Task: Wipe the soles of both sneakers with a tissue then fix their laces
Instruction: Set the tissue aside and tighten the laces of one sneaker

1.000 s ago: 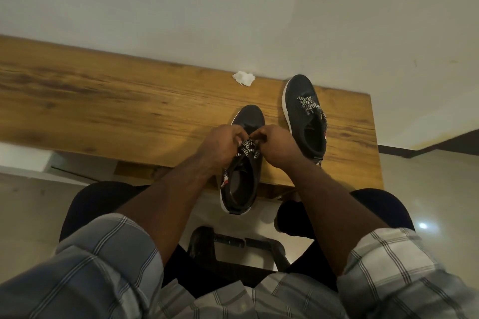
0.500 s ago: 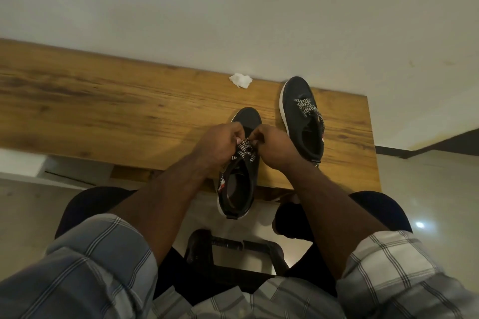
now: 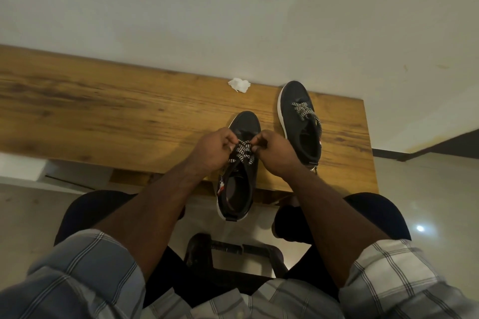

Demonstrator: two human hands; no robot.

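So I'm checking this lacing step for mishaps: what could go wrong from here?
The near sneaker has its heel hanging past the table edge while the left hand and right hand pinch its laces; a hard tug could tip it off. The far sneaker lies close to the right hand, so an outward pull might knock it. The tissue sits at the far edge, easily brushed off.

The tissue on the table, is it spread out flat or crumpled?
Crumpled: the tissue lies as a small bunched wad on the table, beyond both sneakers.
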